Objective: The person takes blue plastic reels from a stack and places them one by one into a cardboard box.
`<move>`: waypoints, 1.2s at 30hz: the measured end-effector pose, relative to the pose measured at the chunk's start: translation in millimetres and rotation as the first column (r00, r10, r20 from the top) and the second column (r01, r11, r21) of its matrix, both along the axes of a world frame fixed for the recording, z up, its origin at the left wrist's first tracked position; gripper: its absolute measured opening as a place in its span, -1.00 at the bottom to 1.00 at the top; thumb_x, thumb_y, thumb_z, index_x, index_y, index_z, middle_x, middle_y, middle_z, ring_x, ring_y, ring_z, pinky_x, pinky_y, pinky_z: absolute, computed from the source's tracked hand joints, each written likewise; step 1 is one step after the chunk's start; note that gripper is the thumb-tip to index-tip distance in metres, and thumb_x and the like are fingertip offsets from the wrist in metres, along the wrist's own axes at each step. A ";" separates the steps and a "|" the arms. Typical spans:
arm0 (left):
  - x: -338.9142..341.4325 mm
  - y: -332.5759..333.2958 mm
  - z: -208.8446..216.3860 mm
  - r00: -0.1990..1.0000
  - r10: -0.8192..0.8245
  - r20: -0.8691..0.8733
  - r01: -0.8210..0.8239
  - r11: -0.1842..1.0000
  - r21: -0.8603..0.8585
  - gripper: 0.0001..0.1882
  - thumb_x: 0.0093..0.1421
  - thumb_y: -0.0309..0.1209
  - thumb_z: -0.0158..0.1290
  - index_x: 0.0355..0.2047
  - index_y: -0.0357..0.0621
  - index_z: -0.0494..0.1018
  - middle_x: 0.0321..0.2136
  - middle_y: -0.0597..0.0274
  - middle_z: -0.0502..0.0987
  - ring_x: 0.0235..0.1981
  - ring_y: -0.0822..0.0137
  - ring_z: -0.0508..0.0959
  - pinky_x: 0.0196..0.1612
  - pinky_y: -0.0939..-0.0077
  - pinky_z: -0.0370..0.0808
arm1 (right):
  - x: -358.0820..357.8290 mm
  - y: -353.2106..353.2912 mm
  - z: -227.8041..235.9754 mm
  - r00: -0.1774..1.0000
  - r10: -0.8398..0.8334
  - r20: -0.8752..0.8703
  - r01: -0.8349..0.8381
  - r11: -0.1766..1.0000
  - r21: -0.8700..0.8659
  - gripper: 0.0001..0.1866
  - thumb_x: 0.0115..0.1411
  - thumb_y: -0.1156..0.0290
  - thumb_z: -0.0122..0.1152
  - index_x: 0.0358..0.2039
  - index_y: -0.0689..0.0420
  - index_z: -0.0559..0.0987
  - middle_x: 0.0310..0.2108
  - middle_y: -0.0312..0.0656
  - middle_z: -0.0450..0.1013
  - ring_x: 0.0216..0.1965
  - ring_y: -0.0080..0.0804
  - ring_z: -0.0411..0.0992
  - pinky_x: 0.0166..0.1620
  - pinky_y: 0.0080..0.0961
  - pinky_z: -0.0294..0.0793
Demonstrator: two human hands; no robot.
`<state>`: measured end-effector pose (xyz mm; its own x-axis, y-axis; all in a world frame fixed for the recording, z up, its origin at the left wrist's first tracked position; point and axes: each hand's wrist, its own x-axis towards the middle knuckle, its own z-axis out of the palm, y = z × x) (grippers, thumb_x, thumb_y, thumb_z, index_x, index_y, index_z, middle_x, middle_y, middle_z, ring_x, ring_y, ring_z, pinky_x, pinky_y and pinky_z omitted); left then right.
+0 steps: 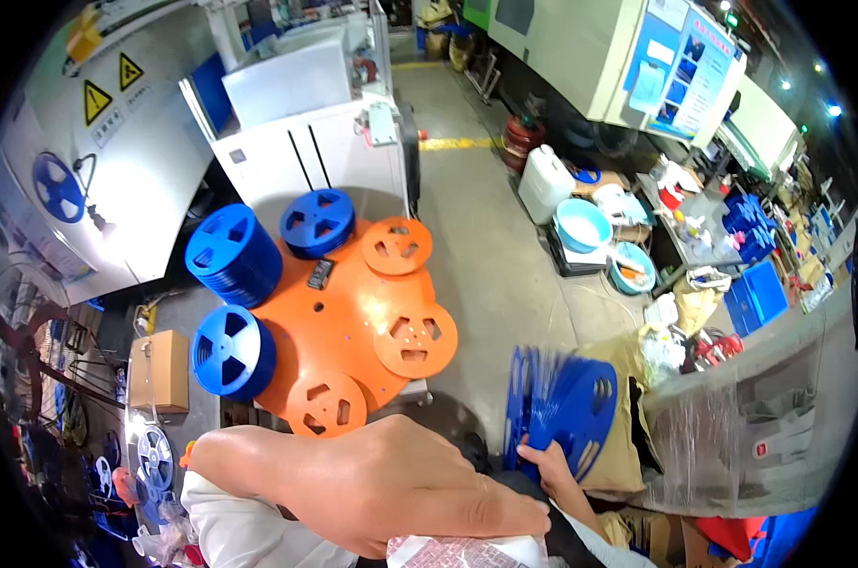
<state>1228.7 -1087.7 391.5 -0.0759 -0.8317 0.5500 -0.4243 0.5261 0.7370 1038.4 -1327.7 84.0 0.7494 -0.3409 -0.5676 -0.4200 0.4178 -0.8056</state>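
Note:
My left hand [410, 483] is large and close, its back turned up and its fingers bent together to the right. A white, pink-patterned piece [467, 551] shows right below it at the lower edge; what the fingers hold is hidden. Lower down and to the right, my right hand [549, 466] grips a fanned bundle of blue plastic reel discs [580, 407], thumb on the near side. Left of the discs is an orange rotary table [353, 312] with round stations at its rim. Stacks of blue reel discs [232, 256] stand on its left and far stations.
A cardboard box [159, 371] sits left of the table. Beyond the table stands a white cabinet [301, 156]. A white jerrycan [546, 185] and light-blue basins [583, 225] line the aisle's right side. A brown sack [628, 445] lies right of the discs.

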 end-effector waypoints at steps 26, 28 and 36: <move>29.1 42.1 6.7 0.866 0.380 0.325 -0.272 0.903 -0.332 -0.86 0.11 -0.55 -0.02 -0.37 -0.37 0.50 -0.50 0.08 0.55 -0.71 0.35 0.43 -0.68 0.56 0.30 | 82.7 11.4 15.6 0.998 0.071 0.005 -0.070 0.997 -0.012 -0.80 0.02 0.50 0.30 -0.31 0.11 0.53 -0.43 -0.35 0.45 -0.42 -0.54 0.41 -0.28 -0.57 0.39; 28.0 41.3 7.8 0.888 0.363 0.283 -0.257 0.901 -0.349 -0.87 0.09 -0.56 -0.02 -0.39 -0.39 0.48 -0.53 0.05 0.51 -0.70 0.31 0.43 -0.67 0.54 0.30 | 84.3 10.3 13.8 0.996 0.090 0.004 -0.090 0.996 -0.019 -0.80 0.01 0.49 0.31 -0.31 0.11 0.53 -0.43 -0.35 0.45 -0.42 -0.55 0.41 -0.28 -0.57 0.39; 17.0 36.9 8.4 0.897 0.335 0.287 -0.217 0.902 -0.373 -0.86 0.09 -0.56 -0.02 -0.37 -0.43 0.44 -0.62 0.10 0.40 -0.73 0.28 0.36 -0.70 0.49 0.21 | 73.6 3.5 4.9 0.992 0.117 0.043 -0.114 0.992 -0.062 -0.78 -0.02 0.48 0.34 -0.32 0.11 0.53 -0.45 -0.35 0.45 -0.44 -0.55 0.39 -0.30 -0.58 0.37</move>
